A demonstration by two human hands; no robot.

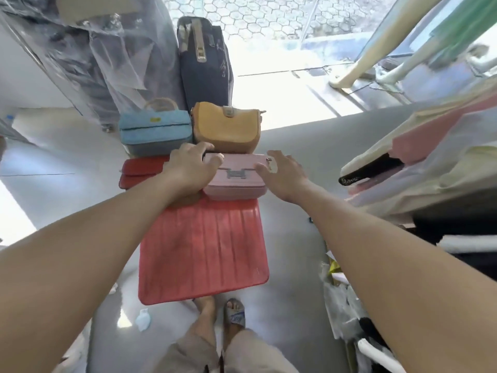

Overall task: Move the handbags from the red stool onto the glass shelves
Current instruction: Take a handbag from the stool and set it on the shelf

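A pale grey floor [290, 162] fills the room, glossy and streaked with glare. Strong daylight pours through a far glass front [282, 44], beyond which lies hexagon paving [255, 14]. Far left hang garments in clear plastic [113, 49]; at right stand mannequin legs [360, 60] and a rack of folded clothes [419, 152].

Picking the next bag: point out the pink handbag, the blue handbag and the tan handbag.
pink handbag [236, 181]: head view, front flap below the clasp.
blue handbag [156, 130]: head view, front flap.
tan handbag [227, 127]: head view, front flap.
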